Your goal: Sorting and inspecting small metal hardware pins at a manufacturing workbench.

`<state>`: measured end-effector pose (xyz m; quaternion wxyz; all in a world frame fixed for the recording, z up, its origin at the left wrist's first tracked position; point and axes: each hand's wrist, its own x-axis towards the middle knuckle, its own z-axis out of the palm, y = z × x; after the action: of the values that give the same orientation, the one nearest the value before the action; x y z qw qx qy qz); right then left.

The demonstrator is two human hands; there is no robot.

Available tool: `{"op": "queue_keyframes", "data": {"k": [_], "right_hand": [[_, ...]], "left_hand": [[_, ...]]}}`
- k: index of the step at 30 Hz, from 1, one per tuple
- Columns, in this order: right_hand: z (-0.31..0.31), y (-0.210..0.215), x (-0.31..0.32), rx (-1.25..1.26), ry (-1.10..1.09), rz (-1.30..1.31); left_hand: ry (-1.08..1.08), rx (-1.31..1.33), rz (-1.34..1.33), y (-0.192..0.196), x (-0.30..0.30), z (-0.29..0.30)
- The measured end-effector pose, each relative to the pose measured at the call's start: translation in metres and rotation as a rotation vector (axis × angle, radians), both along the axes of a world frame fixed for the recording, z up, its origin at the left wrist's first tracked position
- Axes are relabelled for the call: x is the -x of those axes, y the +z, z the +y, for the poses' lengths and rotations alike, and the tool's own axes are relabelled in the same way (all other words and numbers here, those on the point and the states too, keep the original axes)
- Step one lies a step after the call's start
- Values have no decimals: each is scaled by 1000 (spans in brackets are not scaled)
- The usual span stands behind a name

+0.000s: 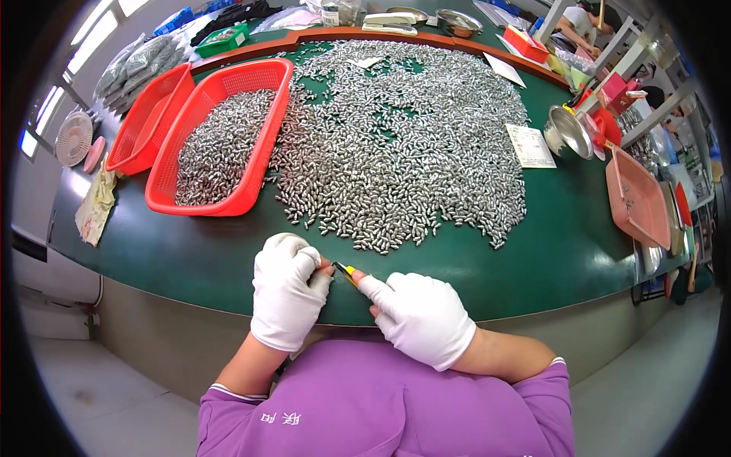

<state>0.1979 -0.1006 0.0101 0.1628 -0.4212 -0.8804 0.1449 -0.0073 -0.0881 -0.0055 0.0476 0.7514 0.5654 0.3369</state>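
White gloves covered both hands at the counter's (571, 251) near edge, a few bare fingertips showing. The right hand (426, 316) was clamped on a slim yellow-and-black tool (348, 273), most of its length hidden by the grip. The tool's dark tip met the fingertips of the left hand (285, 289), which curled toward the thumb; I could not tell whether they were clamped on a piece or slightly apart. The hands were near each other, the tool bridging the gap.

Small silvery pieces (426, 145) lay spread beyond them, too crowded to make out singly toward the far side. More pieces filled a red basket (171, 152) on the left, which hid what lay beneath. This basket partly covered a second basket (141, 137). At right, a slip (531, 146) lay near a metal bowl (569, 131). Farther back, shelving partly hid another person (579, 27). The purple shirt (343, 404) was cut off below.
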Motion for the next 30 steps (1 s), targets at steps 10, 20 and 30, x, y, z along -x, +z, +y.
{"op": "queue_keyframes", "data": {"k": [10, 20, 30], "right_hand": [[2, 1, -1, 33, 9, 28], [30, 10, -11, 200, 194, -46], [24, 20, -37, -67, -52, 129]], "left_hand": [[-29, 17, -2, 1, 1, 2], [-74, 1, -2, 0, 4, 5], [-80, -2, 2, 3, 5, 8]]}}
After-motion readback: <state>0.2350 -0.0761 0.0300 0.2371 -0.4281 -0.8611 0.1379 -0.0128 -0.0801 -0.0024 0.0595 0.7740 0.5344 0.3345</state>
